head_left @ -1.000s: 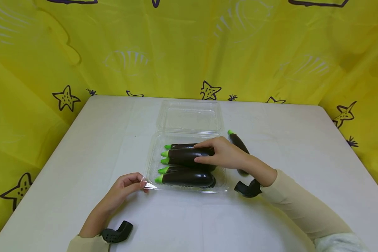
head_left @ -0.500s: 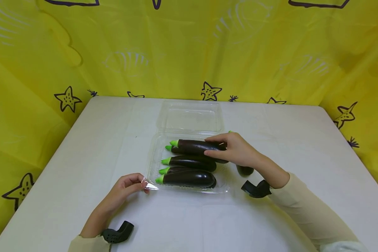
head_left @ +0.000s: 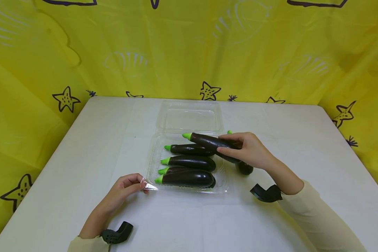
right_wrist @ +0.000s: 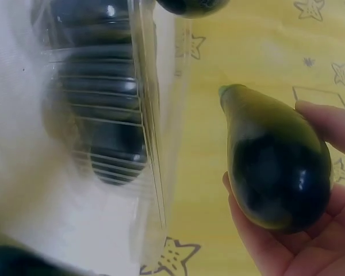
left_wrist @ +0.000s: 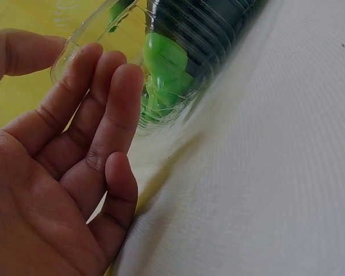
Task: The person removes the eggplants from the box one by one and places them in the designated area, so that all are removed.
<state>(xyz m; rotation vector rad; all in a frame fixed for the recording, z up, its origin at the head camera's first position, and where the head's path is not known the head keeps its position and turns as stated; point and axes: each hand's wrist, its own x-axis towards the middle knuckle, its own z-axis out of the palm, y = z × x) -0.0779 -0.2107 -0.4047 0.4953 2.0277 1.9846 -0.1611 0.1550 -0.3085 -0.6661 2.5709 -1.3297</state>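
My right hand [head_left: 252, 148] grips an eggplant [head_left: 204, 140] by its thick end, thumb on the near side and fingers on the far side. This eggplant is tilted over the right part of a clear plastic clamshell box [head_left: 220, 187], its green stem pointing left. In the right wrist view the same eggplant [right_wrist: 279, 172] shows apart from the ribbed box wall [right_wrist: 106, 115]. Several more eggplants [head_left: 189, 178] lie side by side in the box, stems to the left. At the box's near left corner, my left hand [head_left: 129, 185] pinches the rim between thumb and fingers.
The box lid [head_left: 189, 117] lies folded back on the far side. Another eggplant [head_left: 244, 168] lies on the white table [head_left: 286, 140] to the right of the box, mostly hidden behind my right hand. A yellow patterned cloth [head_left: 176, 52] hangs around the table.
My right hand has lifted an eggplant from the group in the box and carried it right, and its stem end now angles up and left. The left hand has stayed at the corner.
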